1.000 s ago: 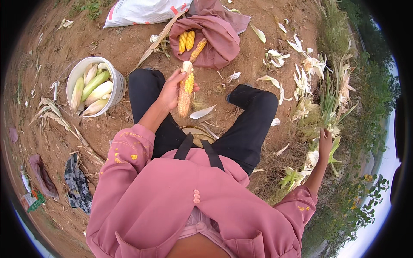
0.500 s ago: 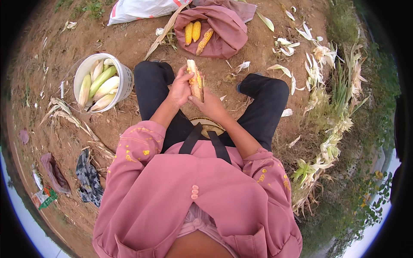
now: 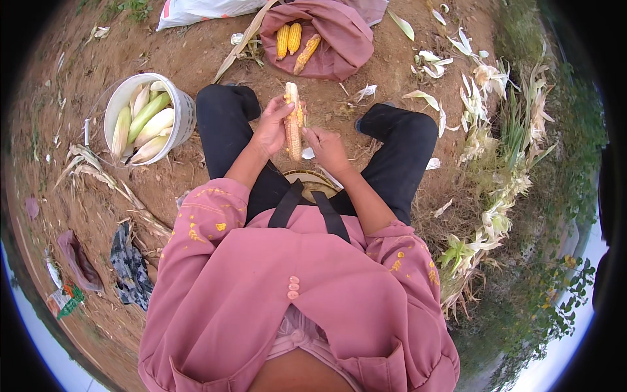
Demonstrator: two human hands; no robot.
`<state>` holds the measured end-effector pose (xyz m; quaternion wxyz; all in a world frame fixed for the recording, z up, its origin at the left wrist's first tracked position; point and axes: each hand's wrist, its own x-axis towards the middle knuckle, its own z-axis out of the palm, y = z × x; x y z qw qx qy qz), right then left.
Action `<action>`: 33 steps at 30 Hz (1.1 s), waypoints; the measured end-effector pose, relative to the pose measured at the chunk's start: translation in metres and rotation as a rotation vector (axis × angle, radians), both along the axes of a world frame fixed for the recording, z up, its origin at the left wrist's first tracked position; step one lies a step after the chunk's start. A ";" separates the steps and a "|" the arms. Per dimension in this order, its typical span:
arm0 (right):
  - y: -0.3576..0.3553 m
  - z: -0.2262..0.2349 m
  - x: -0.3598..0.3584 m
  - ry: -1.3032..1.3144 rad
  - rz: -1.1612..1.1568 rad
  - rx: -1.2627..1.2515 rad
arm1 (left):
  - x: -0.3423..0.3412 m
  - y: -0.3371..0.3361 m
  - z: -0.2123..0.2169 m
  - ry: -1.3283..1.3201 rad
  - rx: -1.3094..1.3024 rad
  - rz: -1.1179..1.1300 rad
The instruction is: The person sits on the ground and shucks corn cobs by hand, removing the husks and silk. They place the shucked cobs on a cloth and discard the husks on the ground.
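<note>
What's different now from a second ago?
The right hand was way out to the right, by the pale husks. It has come in leftward, and now its fingertips are at the corn cob. The left hand was already holding that cob and still is. The bucket of ears and the yellow cobs in the maroon sack stayed put.

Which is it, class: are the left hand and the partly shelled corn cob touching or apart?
Touching. The head view shows the left hand gripping the corn cob around its upper part, with no gap between them.
</note>
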<state>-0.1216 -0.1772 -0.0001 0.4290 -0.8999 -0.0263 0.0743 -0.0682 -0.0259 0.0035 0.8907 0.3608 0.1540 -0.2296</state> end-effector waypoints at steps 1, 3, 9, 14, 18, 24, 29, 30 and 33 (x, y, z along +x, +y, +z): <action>-0.007 0.000 0.004 -0.021 -0.029 -0.108 | 0.001 0.003 0.000 0.001 -0.009 0.009; -0.023 -0.002 0.010 0.030 -0.057 -0.296 | 0.003 0.007 0.002 0.002 -0.026 0.029; -0.063 -0.050 -0.009 0.456 0.281 -0.693 | 0.007 0.011 -0.002 -0.029 -0.064 0.035; -0.027 -0.027 0.009 0.477 -0.202 0.429 | 0.004 0.008 0.001 -0.009 -0.063 0.008; 0.001 -0.004 0.015 0.379 -0.297 0.759 | 0.002 0.003 -0.001 0.007 -0.049 -0.002; 0.010 0.001 0.021 0.373 -0.462 0.944 | -0.005 -0.004 0.001 0.003 -0.028 -0.081; 0.013 0.007 0.022 0.423 -0.614 1.031 | -0.006 -0.007 -0.004 0.009 0.011 -0.087; 0.011 0.003 0.023 0.404 -0.630 1.019 | -0.006 -0.007 -0.005 0.024 0.007 -0.087; 0.000 -0.017 0.027 0.368 -0.682 0.948 | -0.003 -0.003 -0.001 0.037 -0.007 -0.103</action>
